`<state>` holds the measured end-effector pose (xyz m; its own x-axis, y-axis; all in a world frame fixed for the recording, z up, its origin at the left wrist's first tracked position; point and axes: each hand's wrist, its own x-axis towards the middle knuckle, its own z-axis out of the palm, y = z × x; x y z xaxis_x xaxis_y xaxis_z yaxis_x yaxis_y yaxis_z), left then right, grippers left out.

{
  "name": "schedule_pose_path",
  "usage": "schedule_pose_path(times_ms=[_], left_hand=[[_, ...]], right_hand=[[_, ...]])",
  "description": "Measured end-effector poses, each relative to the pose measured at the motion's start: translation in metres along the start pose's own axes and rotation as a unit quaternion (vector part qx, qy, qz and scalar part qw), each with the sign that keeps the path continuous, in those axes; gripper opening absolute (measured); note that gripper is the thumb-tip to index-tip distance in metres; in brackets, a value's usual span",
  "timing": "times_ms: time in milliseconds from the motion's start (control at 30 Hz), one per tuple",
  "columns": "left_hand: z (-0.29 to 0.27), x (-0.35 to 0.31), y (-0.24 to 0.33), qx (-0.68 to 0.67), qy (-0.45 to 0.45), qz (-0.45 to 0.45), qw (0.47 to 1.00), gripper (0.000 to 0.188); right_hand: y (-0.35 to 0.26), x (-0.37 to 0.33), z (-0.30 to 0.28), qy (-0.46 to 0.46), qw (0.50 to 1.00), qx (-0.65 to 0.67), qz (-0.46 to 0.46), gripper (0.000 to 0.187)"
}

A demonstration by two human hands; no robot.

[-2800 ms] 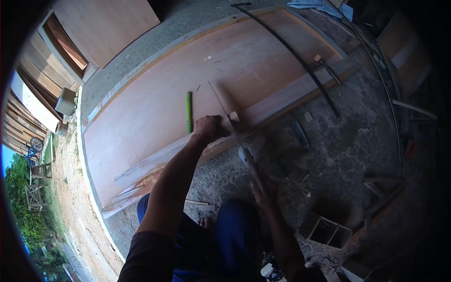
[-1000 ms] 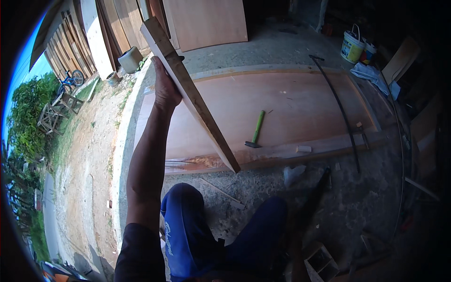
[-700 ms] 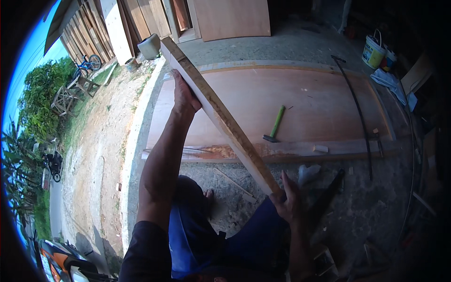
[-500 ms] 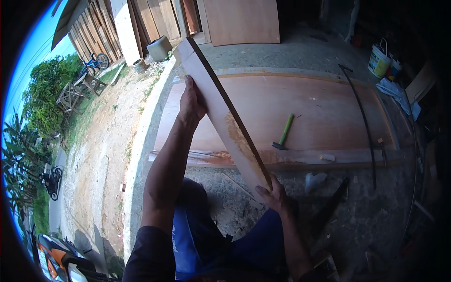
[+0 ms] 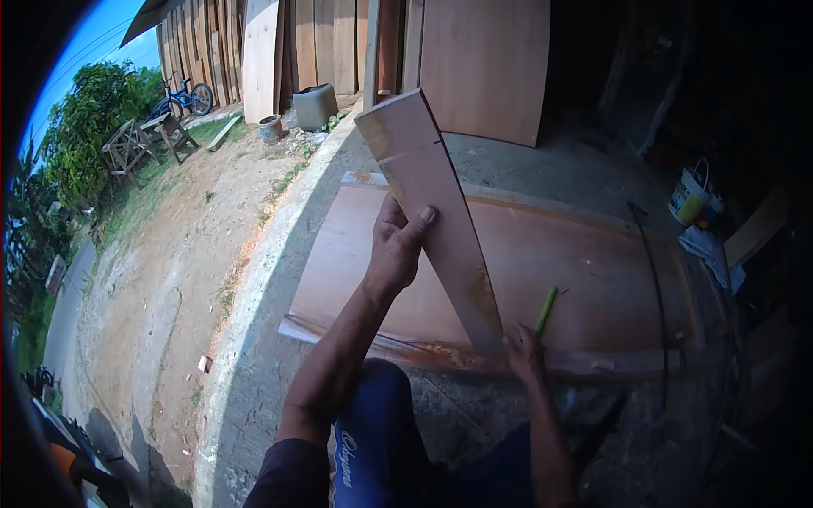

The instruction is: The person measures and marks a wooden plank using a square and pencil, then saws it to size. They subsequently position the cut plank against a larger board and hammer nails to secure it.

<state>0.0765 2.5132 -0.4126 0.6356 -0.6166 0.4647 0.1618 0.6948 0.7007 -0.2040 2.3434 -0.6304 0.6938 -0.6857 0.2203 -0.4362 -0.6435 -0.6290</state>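
Note:
A wooden board (image 5: 440,220) slants up in front of me, held in both hands, its broad face toward me. Dark lines cross it near the upper end, and a rough brown patch shows lower down. My left hand (image 5: 398,245) grips its left edge around the middle, thumb across the face. At the lower end my right hand (image 5: 526,351) is closed on the right edge. Beyond the board a large wooden panel (image 5: 584,262) lies on the floor. On it is a hammer with a green handle (image 5: 547,310); its head is hidden behind my right hand.
A long dark metal bar (image 5: 654,279) lies across the panel's right part. Farther right stand a white-and-yellow bucket (image 5: 690,196) and a pale cloth (image 5: 705,247). A plastic container (image 5: 316,107) and upright planks (image 5: 330,46) are at the back. Sunlit dirt ground (image 5: 161,288) stretches left.
The view has tilted upward. The board has turned so its broad face shows more fully, and my left thumb now lies across it. Both hands keep their hold.

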Motion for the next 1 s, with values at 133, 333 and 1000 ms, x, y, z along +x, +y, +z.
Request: schedule_pose_path(times_ms=[133, 333, 1000], left_hand=[[-0.035, 0.002, 0.011, 0.292, -0.145, 0.07, 0.943, 0.045], [-0.123, -0.019, -0.018, 0.528, -0.336, 0.181, 0.759, 0.051], [-0.363, -0.194, -0.044, 0.23, 0.288, -0.302, 0.879, 0.043]], right_hand=[[-0.108, 0.076, 0.016, -0.113, 0.877, 0.425, 0.192, 0.068], [-0.201, 0.134, 0.074, -0.334, 0.557, 0.753, 0.107, 0.075], [-0.259, 0.106, 0.364, -0.348, 0.738, 0.514, 0.264, 0.052]])
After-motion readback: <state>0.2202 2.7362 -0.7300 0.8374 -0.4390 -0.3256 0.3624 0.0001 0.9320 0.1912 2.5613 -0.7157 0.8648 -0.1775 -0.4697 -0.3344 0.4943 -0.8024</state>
